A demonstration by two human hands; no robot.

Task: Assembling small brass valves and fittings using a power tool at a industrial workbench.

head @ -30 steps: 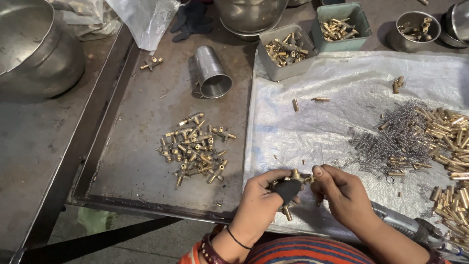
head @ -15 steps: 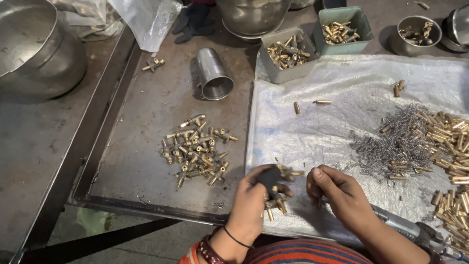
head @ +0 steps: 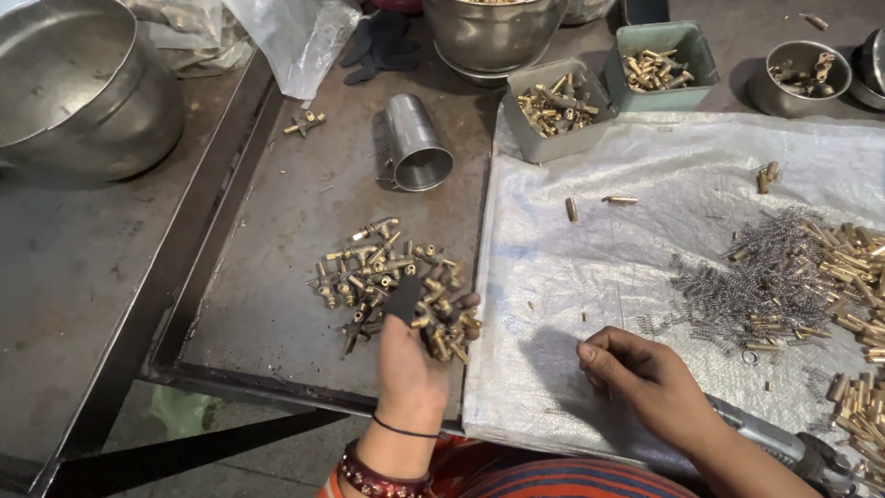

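**Left hand over the heap of brass fittings**

The left hand [head: 410, 364] reaches over the heap of small brass valve fittings [head: 392, 286] on the dark metal tray [head: 277, 277], fingers closed around a black-handled piece. It looks like a set-down step; releasing cleanly comes next. The right hand [head: 645, 383] rests loosely curled on the white woven sheet [head: 645, 240], apparently holding nothing.

Bare worktop [head: 277, 249] lay open left of the brass fittings pile [head: 392, 286], and the white sheet [head: 645, 240] stayed clear at its middle, hemmed by the tipped steel cup [head: 415, 143], springs [head: 756, 286] and two small bins [head: 553, 111].
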